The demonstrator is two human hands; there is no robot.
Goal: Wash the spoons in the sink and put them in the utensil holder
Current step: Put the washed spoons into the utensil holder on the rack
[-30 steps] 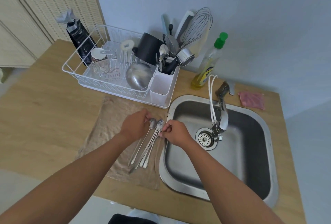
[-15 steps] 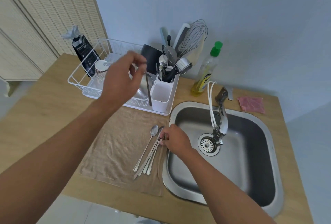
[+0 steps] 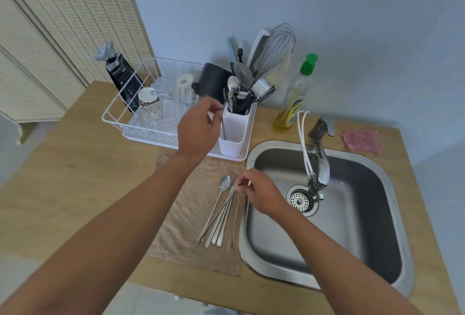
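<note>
Several long-handled spoons (image 3: 220, 210) lie fanned on a beige cloth (image 3: 183, 226) just left of the sink (image 3: 377, 251), bowls pointing toward the utensil holder (image 3: 232, 136). Head view: the left hand (image 3: 197, 129) hovers at the holder's near compartment, fingers loosely curled around one thin spoon handle (image 3: 223, 126) that stands upright in it; whether the pinch is fully closed cannot be told. The right hand (image 3: 259, 192) rests its fingertips on the clustered bowls, pinching at one. Being thin polished metal, the spoons appear light, stiff and slippery if wet; a grip near the neck or mid-handle would likely control them best.
</note>
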